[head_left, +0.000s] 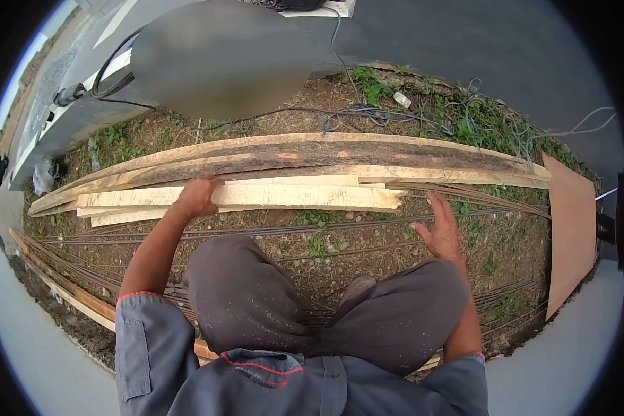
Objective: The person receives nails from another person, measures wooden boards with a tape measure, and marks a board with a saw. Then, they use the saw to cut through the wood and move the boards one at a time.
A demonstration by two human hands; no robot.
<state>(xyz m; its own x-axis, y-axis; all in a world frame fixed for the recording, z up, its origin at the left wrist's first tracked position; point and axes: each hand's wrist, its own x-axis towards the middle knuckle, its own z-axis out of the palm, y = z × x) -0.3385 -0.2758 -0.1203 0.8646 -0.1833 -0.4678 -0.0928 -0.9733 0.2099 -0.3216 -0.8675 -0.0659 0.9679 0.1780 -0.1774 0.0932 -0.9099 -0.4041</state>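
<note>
My left hand (200,196) is closed over the upper edge of a pale wooden board (298,196), its fingertips hidden behind the wood. This board lies on top of other short pale boards (128,217). Just right of the board's rough end, my right hand (440,232) is open with its fingers apart, holding nothing, above thin metal rods (492,198). Long boards with dark bark (284,158) stretch across the ground behind the short ones.
A brown flat panel (572,232) lies at the right. Tangled cables (367,114) and a white cup-like item (402,100) lie on the grass at the back. More metal rods (256,232) cross the ground before my knees. A plastic bag (44,177) is at the left.
</note>
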